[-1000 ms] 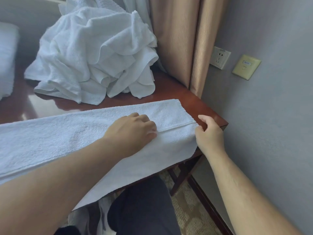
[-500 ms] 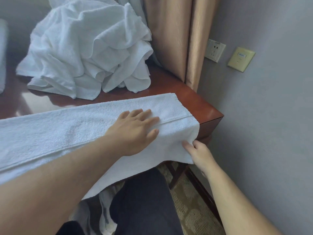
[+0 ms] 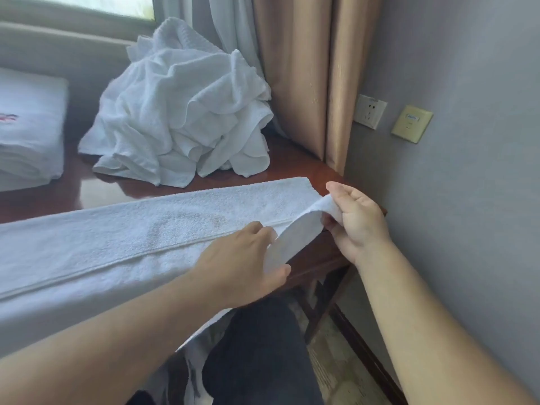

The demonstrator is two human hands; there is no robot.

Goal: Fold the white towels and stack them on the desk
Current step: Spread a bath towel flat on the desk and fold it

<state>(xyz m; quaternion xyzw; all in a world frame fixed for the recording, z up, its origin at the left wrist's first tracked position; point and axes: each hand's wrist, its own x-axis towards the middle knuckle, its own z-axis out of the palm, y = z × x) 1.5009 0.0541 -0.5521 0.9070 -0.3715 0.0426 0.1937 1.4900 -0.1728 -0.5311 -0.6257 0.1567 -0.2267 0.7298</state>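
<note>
The task looked to be somewhere in the middle. One long towel (image 3: 122, 238) lay stretched across the near edge of the desk (image 3: 295, 165), already doubled lengthwise, with its lower layer hanging off the front. The right hand (image 3: 355, 220) had the towel's end corner pinched between thumb and curled fingers and lifted clear of the desk, so the cloth arched up from the surface. The left hand (image 3: 245, 264) gripped the near edge of that same lifted flap, thumb under and fingers over; its fingertips were partly hidden by the cloth. By the look of it, this towel was in the course of its next fold, not yet finished.

At the far left of the desk sat a stack of folded towels (image 3: 29, 130), apparently the finished share. Behind the long towel, near the curtain (image 3: 295, 77), a heap of crumpled towels (image 3: 181, 112) waited, so a good deal of folding seemed left.

No box, basket or other container showed in view; the towels rested straight on the desk
</note>
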